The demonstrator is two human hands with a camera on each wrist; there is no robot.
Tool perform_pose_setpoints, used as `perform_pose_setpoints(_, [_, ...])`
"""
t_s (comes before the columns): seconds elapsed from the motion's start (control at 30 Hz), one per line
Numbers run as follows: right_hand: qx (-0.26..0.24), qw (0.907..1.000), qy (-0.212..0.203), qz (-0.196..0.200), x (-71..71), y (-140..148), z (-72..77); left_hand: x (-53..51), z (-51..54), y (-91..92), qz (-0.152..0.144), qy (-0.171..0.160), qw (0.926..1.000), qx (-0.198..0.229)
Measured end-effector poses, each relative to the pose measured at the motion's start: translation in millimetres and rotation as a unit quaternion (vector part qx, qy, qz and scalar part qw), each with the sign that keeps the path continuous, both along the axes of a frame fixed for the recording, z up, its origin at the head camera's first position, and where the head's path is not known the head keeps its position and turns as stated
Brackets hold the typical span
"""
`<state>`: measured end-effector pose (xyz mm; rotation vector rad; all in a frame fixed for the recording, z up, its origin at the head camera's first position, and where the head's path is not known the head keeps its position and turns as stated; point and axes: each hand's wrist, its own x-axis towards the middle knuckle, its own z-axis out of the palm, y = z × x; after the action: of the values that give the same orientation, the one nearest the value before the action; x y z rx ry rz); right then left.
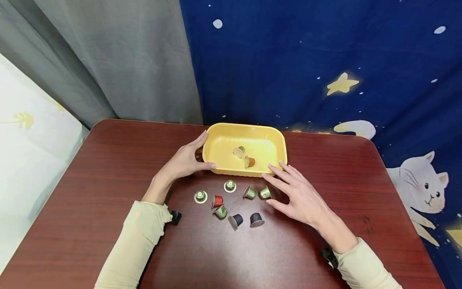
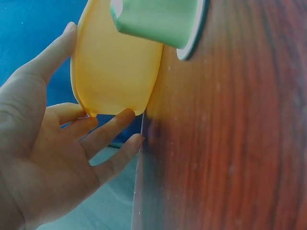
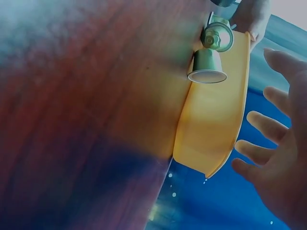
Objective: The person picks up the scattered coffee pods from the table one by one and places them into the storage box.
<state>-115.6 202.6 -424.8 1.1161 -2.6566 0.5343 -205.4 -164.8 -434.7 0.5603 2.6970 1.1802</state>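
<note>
A yellow plastic tray (image 1: 245,170) holds two coffee capsules, one pale-lidded (image 1: 238,152) and one orange-brown (image 1: 249,161). My left hand (image 1: 183,161) spans the tray's left end, its fingers spread and fairly straight. The thumb touches the front rim, and fingertips (image 2: 127,114) meet the end wall in the left wrist view. Near the tray's front right corner hovers my right hand (image 1: 301,194), fingers loosely spread, holding nothing. Below its fingers lies a light green capsule (image 1: 265,193), with a darker green capsule (image 1: 249,192) beside it.
In front of the tray, several more capsules lie scattered on the brown table (image 1: 288,257): red (image 1: 217,201), green (image 1: 221,212), black (image 1: 256,220) and others. Beyond the far edge hang a grey curtain (image 1: 144,60) and a blue curtain (image 1: 270,60).
</note>
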Motion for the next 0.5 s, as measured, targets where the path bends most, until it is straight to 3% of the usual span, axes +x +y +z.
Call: perform_pose_setpoints(0.5, [-0.004,0.9995,0.028,-0.014,17.2,7.2,-4.7,-0.4,1.8,0.5,-0.01,-0.001,0.9999,-0.006])
